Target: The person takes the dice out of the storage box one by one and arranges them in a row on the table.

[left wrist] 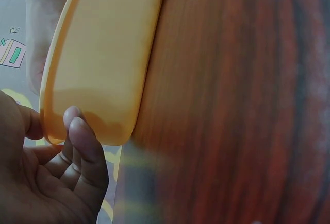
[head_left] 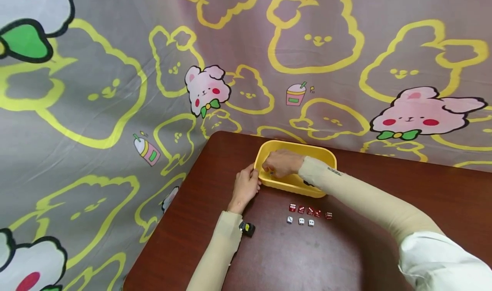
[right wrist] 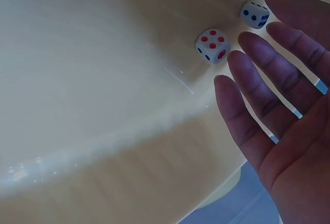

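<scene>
A yellow plastic basin (head_left: 292,189) stands on the table. My left hand (head_left: 246,184) grips its left end; in the left wrist view the fingers (left wrist: 88,144) curl at the rim and outer wall. Inside the basin is my right hand (head_left: 283,163), reaching down at the left part. Seen from the right wrist, its fingers (right wrist: 258,87) are fairly straight. A white die with blue pips (right wrist: 254,15) lies right by the thumb and forefinger tips. Another white die, red pips on top (right wrist: 212,46), sits just beyond the other fingertips.
In front of the basin, several red dice (head_left: 301,209) form a row, with 3 white dice (head_left: 301,221) in a row nearer me. The brown wooden table (head_left: 300,261) meets a patterned cloth (head_left: 246,48) at its back and left.
</scene>
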{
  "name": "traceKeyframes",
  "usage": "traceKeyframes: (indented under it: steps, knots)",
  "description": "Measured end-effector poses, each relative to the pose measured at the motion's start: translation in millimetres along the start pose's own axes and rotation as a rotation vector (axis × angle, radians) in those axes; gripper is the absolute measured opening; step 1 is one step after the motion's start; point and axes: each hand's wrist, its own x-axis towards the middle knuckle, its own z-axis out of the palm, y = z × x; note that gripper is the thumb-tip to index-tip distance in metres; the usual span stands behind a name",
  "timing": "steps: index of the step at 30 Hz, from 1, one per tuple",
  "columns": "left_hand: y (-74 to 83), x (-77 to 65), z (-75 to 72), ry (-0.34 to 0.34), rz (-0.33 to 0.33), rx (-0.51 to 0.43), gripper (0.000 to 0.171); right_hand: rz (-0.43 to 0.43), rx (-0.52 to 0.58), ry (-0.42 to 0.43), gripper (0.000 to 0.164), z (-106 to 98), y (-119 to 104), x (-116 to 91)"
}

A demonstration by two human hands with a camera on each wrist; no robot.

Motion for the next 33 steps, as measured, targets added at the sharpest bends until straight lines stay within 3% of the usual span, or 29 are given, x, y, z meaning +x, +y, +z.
traceKeyframes:
  steps: [22, 33]
  knots:
    - [-0.5, 0.0, 0.8, 0.007, -0.004, 0.005, 0.04, 0.016, 0.007, -0.025, 0.015, 4.9, 0.6, 2.7]
    - [-1.2, 1.5, 0.8, 0.013, 0.01, 0.016, 0.038, -0.006, -0.017, 0.009, 0.021, 8.2, 2.8, 4.8]
